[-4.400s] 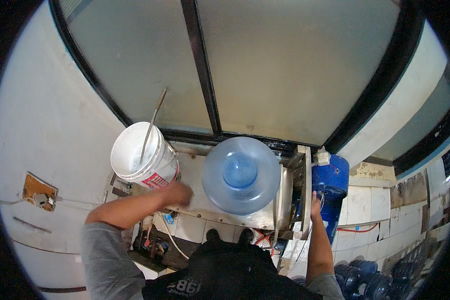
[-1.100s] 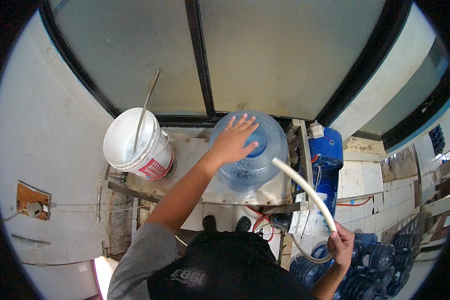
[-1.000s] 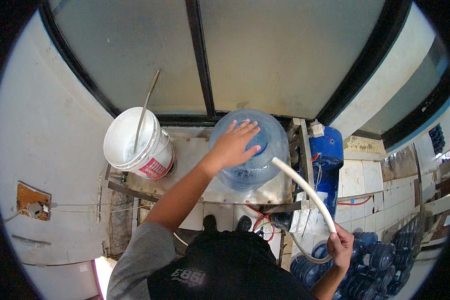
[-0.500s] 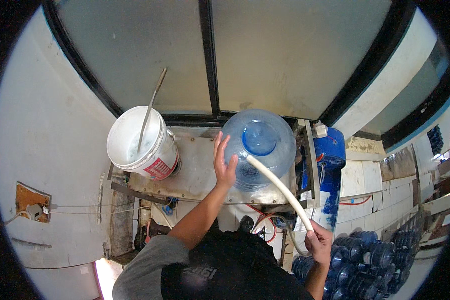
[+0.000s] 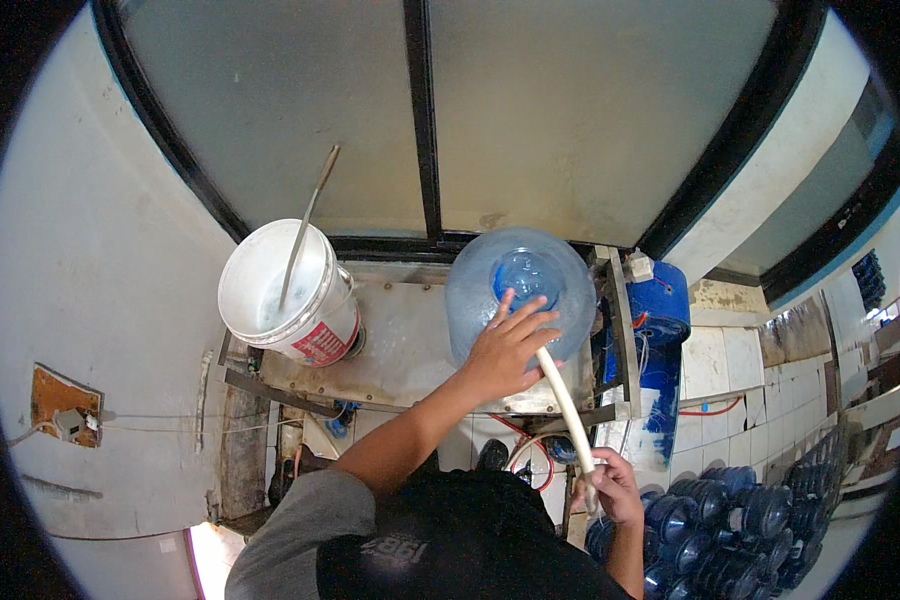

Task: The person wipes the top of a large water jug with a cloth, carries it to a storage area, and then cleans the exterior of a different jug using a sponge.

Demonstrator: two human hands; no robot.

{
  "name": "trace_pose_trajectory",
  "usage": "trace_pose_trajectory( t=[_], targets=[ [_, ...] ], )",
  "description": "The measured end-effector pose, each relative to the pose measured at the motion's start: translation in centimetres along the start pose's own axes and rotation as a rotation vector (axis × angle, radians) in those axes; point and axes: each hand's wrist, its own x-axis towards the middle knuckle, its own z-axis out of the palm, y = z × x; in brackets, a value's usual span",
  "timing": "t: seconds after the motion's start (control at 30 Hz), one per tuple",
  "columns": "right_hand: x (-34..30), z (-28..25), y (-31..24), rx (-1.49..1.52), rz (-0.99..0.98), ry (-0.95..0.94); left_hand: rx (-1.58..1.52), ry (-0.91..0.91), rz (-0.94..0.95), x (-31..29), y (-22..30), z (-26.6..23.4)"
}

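Note:
On the metal table (image 5: 400, 330) stands a large clear blue water jug (image 5: 468, 290). My left hand (image 5: 513, 350) lies over its near side with fingers spread, reaching toward the round blue opening or recess in its top. Beneath that hand passes the upper end of a cream-white hose (image 5: 570, 412), so its tip is hidden from me. Lower down, my right hand (image 5: 613, 488) has its fingers closed around the hose, close to my body.
A white bucket (image 5: 245, 285) holding a long metal rod (image 5: 305, 225) stands at the table's left end. Right of the table is a blue drum (image 5: 660, 300). Several blue jugs (image 5: 695, 495) are piled at lower right. Dark-framed frosted panels (image 5: 590, 120) rise behind.
My left hand has moved right from the jug's left side onto its near side, over the hose end. My right hand has shifted slightly left and down, swinging the hose steeper.

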Motion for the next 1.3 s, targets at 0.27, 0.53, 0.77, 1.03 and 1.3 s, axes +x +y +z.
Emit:
trace_pose_trajectory(
  t=[0.27, 0.53, 0.77, 1.03, 1.3],
  targets=[
    [15.8, -2.0, -0.2, 0.515, -0.012, 0.317, -0.032, 0.074, 0.415, 2.4, 5.9, 5.2],
    [27.9, -9.9, 6.5, 0.134, 0.58, 0.56, -0.17, -0.03, 0.407, 2.1, 8.1, 10.8],
    [27.6, -10.9, 7.0, 0.033, 0.493, 0.619, 0.004, -0.043, 0.395, 3.3, 8.1, 10.2],
    [29.9, -10.9, 6.4, -0.08, 0.42, 0.604, -0.07, 0.003, 0.355, 5.1, 7.6, 9.9],
    [32.7, -11.8, 5.3, -0.425, 0.388, 0.547, -0.154, -0.009, 0.349, 6.0, 7.9, 10.1]
  ],
)
